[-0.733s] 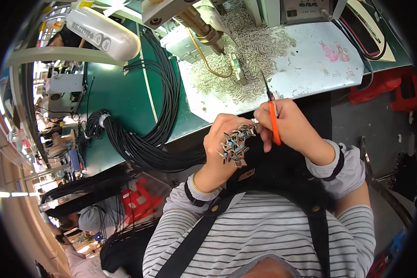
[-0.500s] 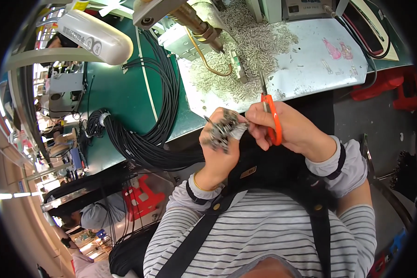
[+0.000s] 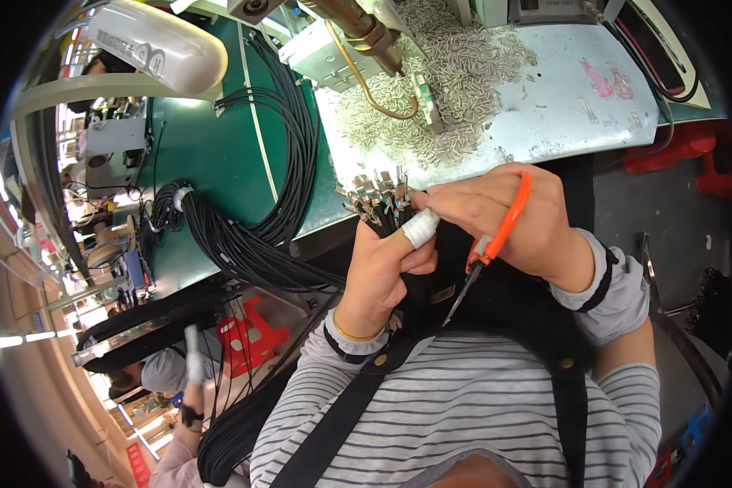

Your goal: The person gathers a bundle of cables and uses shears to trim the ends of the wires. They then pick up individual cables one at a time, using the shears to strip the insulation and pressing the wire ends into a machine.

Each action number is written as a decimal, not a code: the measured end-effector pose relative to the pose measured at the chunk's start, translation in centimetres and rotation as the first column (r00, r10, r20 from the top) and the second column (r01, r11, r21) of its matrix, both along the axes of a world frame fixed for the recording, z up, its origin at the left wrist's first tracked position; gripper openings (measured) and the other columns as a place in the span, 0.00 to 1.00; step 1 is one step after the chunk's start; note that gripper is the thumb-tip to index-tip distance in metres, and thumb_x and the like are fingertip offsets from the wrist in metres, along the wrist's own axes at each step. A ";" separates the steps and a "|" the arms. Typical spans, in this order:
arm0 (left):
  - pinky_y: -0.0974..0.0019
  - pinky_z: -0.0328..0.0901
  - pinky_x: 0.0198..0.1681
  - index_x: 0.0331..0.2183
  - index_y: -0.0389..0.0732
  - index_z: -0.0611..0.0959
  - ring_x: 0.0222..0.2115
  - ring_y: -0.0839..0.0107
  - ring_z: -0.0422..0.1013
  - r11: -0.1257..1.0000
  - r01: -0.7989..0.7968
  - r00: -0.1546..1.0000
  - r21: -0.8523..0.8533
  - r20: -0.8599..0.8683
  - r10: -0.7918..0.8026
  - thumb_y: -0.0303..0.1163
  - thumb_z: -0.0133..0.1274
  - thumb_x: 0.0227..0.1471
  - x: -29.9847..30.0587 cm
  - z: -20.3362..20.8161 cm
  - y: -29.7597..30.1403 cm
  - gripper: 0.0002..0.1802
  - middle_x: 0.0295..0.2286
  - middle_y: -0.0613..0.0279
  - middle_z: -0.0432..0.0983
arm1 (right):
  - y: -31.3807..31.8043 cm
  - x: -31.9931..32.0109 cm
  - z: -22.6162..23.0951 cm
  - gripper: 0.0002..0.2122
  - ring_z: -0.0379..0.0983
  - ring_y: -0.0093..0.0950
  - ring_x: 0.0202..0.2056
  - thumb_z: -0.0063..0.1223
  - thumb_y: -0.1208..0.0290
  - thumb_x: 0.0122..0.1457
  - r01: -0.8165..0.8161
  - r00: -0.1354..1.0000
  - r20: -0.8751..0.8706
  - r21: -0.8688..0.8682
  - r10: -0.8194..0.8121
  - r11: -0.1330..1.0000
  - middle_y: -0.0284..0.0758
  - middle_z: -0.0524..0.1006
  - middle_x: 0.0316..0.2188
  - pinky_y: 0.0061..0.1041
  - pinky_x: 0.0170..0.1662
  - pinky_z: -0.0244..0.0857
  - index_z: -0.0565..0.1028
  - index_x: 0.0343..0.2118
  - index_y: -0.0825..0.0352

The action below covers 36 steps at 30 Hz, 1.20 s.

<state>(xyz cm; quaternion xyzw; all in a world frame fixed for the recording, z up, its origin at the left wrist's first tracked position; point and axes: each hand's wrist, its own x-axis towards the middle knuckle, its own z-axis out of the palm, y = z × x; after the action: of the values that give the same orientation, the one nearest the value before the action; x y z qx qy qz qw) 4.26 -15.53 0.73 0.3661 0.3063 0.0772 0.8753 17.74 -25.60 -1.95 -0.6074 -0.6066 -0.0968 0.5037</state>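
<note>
My left hand (image 3: pixel 380 272) is closed around a bundle of black cables (image 3: pixel 380 195) whose ends, with small metal connectors and bits of coloured wire, fan out above the fist. White tape (image 3: pixel 420 228) wraps its thumb. My right hand (image 3: pixel 512 215) holds a pair of orange-handled scissors (image 3: pixel 511 224), hooked over the fingers, with the dark blades pointing down toward my apron. The right fingertips meet the left thumb beside the cable ends. Whether they pinch a single cable I cannot tell.
Beyond my hands, a pale metal sheet (image 3: pixel 561 122) carries a heap of small metal pieces (image 3: pixel 476 89) under a machine head (image 3: pixel 358 32). Looped black cables (image 3: pixel 252 244) cover the green table (image 3: pixel 211 154) and hang off its edge. Red stools (image 3: pixel 252 342) stand below; another person (image 3: pixel 171 374) is at lower left.
The scissors have swung from pointing up at the sheet to pointing down toward me. My right hand has turned over, and the blurred cable bundle is now steadier and more upright.
</note>
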 end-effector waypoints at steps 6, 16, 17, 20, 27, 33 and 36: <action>0.79 0.43 0.12 0.31 0.37 0.70 0.09 0.86 0.47 1.000 -0.005 0.999 0.006 -0.046 0.005 0.21 0.45 0.46 0.1 0.1 -0.1 0.06 0.15 0.72 0.58 | -0.3 -0.1 -0.7 0.10 0.70 0.22 0.19 0.55 0.77 0.39 -0.056 0.994 -0.102 -0.048 0.051 0.997 0.27 0.76 0.23 0.16 0.21 0.60 0.72 0.28 0.62; 0.80 0.56 0.21 0.30 0.36 0.70 0.19 0.84 0.62 0.487 -0.008 0.997 0.874 -0.030 0.070 0.19 0.49 0.44 0.3 -1.4 -1.8 0.08 0.20 0.68 0.66 | -0.9 -2.2 0.0 0.06 0.70 0.26 0.20 0.51 0.80 0.44 0.129 0.989 -0.047 -0.145 -0.137 0.981 0.30 0.72 0.19 0.20 0.22 0.60 0.68 0.26 0.67; 0.80 0.57 0.23 0.30 0.36 0.71 0.21 0.83 0.62 0.516 -0.054 0.996 0.855 0.007 0.092 0.19 0.50 0.43 0.1 -1.5 -1.9 0.07 0.21 0.68 0.66 | -0.9 -2.3 0.3 0.05 0.70 0.27 0.21 0.50 0.80 0.45 0.104 0.982 -0.134 -0.195 -0.132 0.975 0.31 0.72 0.20 0.20 0.23 0.61 0.68 0.27 0.67; 0.81 0.58 0.27 0.29 0.35 0.72 0.25 0.83 0.64 0.566 -0.146 0.987 0.811 0.077 0.144 0.20 0.51 0.43 -0.2 -1.5 -1.9 0.07 0.24 0.68 0.68 | -0.8 -2.6 0.6 0.04 0.71 0.29 0.23 0.48 0.80 0.47 0.036 0.944 -0.304 -0.284 -0.125 0.958 0.34 0.72 0.21 0.21 0.26 0.63 0.68 0.27 0.69; 0.81 0.57 0.22 0.29 0.34 0.74 0.21 0.83 0.63 0.919 -0.134 0.982 0.372 -0.077 0.174 0.20 0.53 0.41 0.3 0.7 -0.8 0.08 0.23 0.69 0.67 | -0.5 -3.1 -0.4 0.06 0.72 0.32 0.28 0.49 0.82 0.46 -0.122 0.534 -0.843 0.008 0.073 0.992 0.43 0.72 0.37 0.20 0.30 0.67 0.70 0.29 0.70; 0.80 0.56 0.20 0.30 0.35 0.75 0.20 0.83 0.62 0.892 -0.160 0.984 0.422 -0.008 0.181 0.19 0.53 0.41 -0.2 0.0 -0.9 0.09 0.23 0.69 0.67 | -1.5 -1.2 0.2 0.08 0.73 0.32 0.29 0.52 0.82 0.43 0.022 0.988 -0.153 -0.090 -0.036 0.996 0.43 0.71 0.39 0.19 0.28 0.67 0.71 0.29 0.70; 0.80 0.56 0.20 0.30 0.34 0.75 0.20 0.83 0.62 0.883 -0.145 0.984 0.447 -0.024 0.174 0.19 0.53 0.40 -0.3 0.0 -0.9 0.09 0.22 0.69 0.67 | -1.6 -1.1 0.0 0.09 0.73 0.31 0.29 0.53 0.82 0.42 0.000 0.999 -0.035 -0.137 -0.004 0.991 0.43 0.72 0.38 0.18 0.27 0.67 0.71 0.29 0.70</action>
<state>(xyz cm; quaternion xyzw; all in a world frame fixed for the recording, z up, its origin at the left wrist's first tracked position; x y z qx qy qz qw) 3.99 -16.39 0.69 0.5316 0.3376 0.2051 0.7493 16.59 -27.25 -1.95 -0.6427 -0.6022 -0.0448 0.4714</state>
